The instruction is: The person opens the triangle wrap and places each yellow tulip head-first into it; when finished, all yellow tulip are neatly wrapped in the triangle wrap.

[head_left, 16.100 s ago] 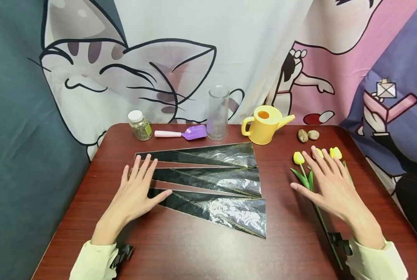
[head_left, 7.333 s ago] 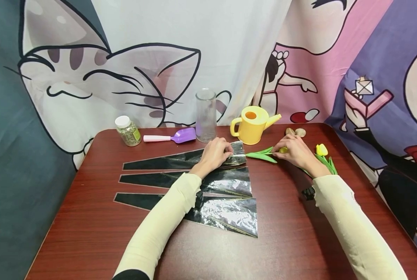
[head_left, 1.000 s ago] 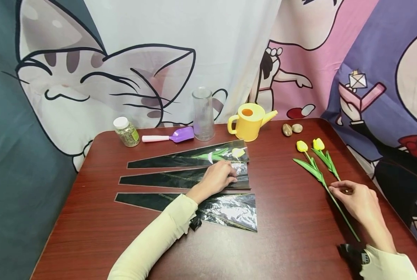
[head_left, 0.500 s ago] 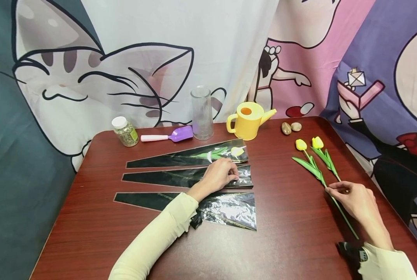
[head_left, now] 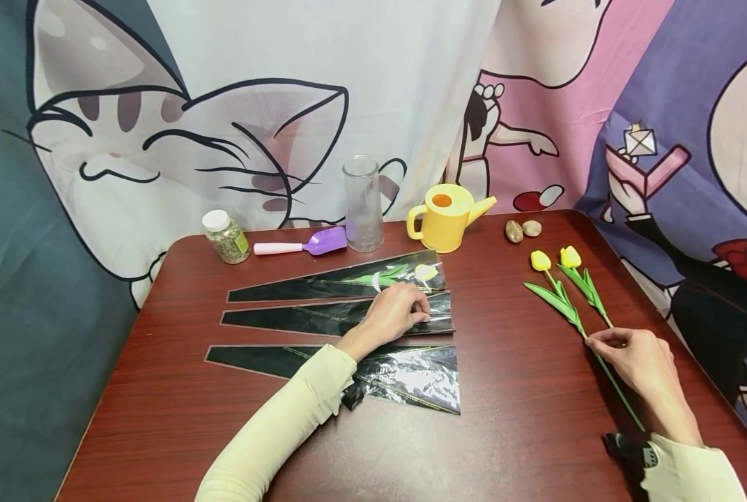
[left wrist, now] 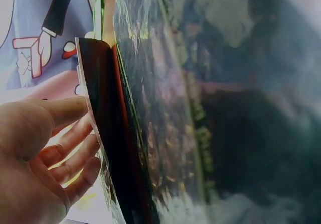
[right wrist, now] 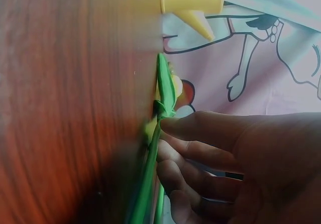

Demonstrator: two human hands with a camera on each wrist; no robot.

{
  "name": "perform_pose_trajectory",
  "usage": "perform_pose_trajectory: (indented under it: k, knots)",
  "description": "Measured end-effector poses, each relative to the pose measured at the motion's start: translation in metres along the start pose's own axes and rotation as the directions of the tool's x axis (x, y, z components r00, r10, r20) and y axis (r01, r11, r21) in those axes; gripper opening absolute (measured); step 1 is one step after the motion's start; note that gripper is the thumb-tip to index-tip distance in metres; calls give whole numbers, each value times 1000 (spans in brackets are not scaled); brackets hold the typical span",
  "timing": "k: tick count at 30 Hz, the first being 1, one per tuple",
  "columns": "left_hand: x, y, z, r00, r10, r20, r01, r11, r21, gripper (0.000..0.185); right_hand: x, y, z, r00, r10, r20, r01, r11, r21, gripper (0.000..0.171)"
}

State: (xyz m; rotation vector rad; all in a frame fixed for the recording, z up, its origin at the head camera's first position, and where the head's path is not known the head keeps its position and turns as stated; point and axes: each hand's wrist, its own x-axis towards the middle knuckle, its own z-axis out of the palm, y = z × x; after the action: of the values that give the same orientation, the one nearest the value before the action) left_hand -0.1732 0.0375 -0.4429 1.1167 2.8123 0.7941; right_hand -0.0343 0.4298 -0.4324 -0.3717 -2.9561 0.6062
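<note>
I have my left hand (head_left: 397, 314) at centre frame on the wide end of the middle sleeve (head_left: 323, 319). In the left wrist view its fingers (left wrist: 75, 153) curl at the film's edge with the thumb above, pinching the mouth. My right hand (head_left: 637, 362), lower right of the head view, pinches the stem of a tulip (head_left: 561, 300); the right wrist view shows thumb and fingers (right wrist: 200, 128) closed round the green stem. That tulip lies on the table (head_left: 524, 432) with its yellow head pointing up-frame, just beside a second tulip (head_left: 577, 275).

The top sleeve (head_left: 342, 282) already holds a flower; the bottom sleeve (head_left: 373, 373) lies flat, below my left wrist.

What I'd worry about:
- The film looks thin and slick, so my pinch could slip and let the mouth fall shut, or drag the sleeve against its neighbours.
- The two tulips' leaves lie close together, so lifting one stem might snag and pull the other along.
- The stem is long and thin, held well back from the head. I'd expect it to droop or swing, and the leaves could catch on the sleeve's edge.
- My left sleeve cuff lies over the bottom sleeve and could shift it.

Writing: the jar (head_left: 226, 236) at upper left has a green label, too small to read. I can make out no brand or text on the watering can (head_left: 445, 216), the scoop (head_left: 304, 244) or the glass (head_left: 362, 202).
</note>
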Motion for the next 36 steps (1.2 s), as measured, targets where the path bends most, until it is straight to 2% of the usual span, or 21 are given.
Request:
perform_pose_trajectory:
  k: [8,16,25,28,30,31,32,33,36]
  knots:
    - [0,0,1,1000,12,-2,-12,1000,14,5,3,2,-1,1000,5,22,-5,1000,-8,34]
    - [0,1,1,1000,19,1,-19,1000,17,5,5,-1,-1,999,-31,40,30,999,12,28]
    - [0,1,0,1000,20,6,-20,1000,9,6,4,-14,-7,998,-25,55,18,993,118,26]
    - [0,1,-1,1000,22,10,-22,1000,16,6,8,-18,-10,994,-12,105,-10,979,203,30]
    - [0,1,-1,1000,22,10,-22,1000,18,5,13,-22,-10,986,-13,165,-44,939,341,34]
    - [0,1,-2,1000,21,9,-22,1000,18,5,16,-24,-9,980,-20,197,-66,905,420,34]
    - [0,0,-2,1000,19,7,-19,1000,16,5,18,-27,-8,971,-23,238,-105,851,514,30]
    - [0,0,-2,1000,18,5,-19,1000,14,5,21,-30,-6,961,-30,273,-149,779,609,25]
    - [0,0,-2,1000,21,1,-21,1000,16,8,27,-40,3,939,-76,335,-253,507,824,14]
